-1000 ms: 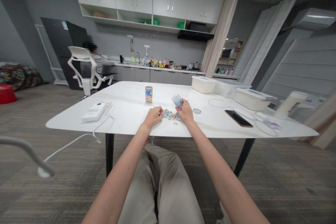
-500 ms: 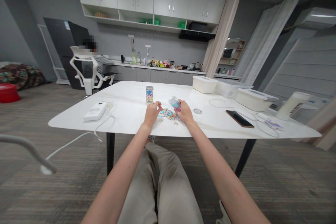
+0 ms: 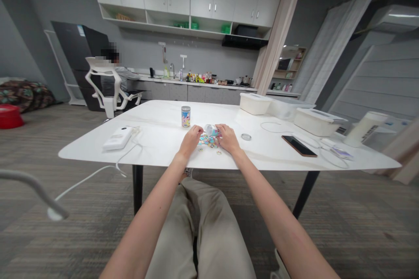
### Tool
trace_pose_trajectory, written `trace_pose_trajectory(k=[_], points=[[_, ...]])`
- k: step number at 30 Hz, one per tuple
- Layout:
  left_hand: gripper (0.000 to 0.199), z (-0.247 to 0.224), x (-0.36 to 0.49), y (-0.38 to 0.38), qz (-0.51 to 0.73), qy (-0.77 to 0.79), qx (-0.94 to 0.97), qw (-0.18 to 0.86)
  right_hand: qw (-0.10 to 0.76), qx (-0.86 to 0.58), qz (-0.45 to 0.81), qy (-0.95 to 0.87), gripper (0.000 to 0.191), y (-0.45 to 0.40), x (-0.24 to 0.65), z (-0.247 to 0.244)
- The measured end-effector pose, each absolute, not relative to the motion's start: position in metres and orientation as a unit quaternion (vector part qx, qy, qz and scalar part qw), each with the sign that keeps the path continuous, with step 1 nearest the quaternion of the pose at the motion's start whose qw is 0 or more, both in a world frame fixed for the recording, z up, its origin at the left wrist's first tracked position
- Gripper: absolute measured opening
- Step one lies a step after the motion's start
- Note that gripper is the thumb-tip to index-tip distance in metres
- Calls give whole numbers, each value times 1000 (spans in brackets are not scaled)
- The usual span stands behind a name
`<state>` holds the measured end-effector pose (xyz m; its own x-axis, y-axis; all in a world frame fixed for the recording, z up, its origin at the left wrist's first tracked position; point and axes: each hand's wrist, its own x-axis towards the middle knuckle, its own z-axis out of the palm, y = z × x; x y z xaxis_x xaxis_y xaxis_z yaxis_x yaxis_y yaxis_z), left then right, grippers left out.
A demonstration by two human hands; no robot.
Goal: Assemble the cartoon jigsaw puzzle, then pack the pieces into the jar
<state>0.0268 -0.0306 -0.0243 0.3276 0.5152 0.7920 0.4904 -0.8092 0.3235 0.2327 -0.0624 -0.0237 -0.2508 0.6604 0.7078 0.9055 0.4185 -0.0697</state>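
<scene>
My right hand [image 3: 228, 137] is wrapped round a clear jar [image 3: 210, 130] with a coloured label. The jar lies tipped nearly sideways above the table, its open end toward the left. My left hand [image 3: 193, 138] is closed in a pinch just left of the jar's mouth; whatever is between its fingertips is too small to tell. Beneath the jar, a pile of small colourful flat pieces [image 3: 207, 141] is spread on the white table, with a few loose ones nearer the edge. Behind my left hand a second, lidded jar [image 3: 186, 117] with a colourful wrap stands upright.
A round silver lid [image 3: 246, 137] lies right of my right hand. Farther right are a phone [image 3: 298, 145], cables, lidded boxes [image 3: 255, 103] and a white bottle [image 3: 366, 128]. A white power device [image 3: 118, 138] with a cord lies left. Beyond the table a person [image 3: 114, 74] sits on a chair.
My right hand has tipped the jar further over and brought it left. The jar's mouth is now close to my left fingertips, which remain pinched.
</scene>
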Motion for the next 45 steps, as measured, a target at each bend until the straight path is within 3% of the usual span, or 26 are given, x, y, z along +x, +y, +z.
trace_pose_trajectory(k=[11, 19, 35, 45], points=[[12, -18, 26, -36, 449, 345, 823, -36, 356, -487, -177, -778, 48, -65, 227, -21], [19, -23, 25, -40, 340, 472, 813, -10, 525, -567, -152, -616, 58, -47, 244, -34], [22, -23, 25, -44, 238, 446, 863, -16, 484, -578, -147, -641, 55, -49, 242, -35], [18, -20, 26, -41, 349, 398, 848, -6, 446, -560, -155, -680, 52, -51, 241, -34]])
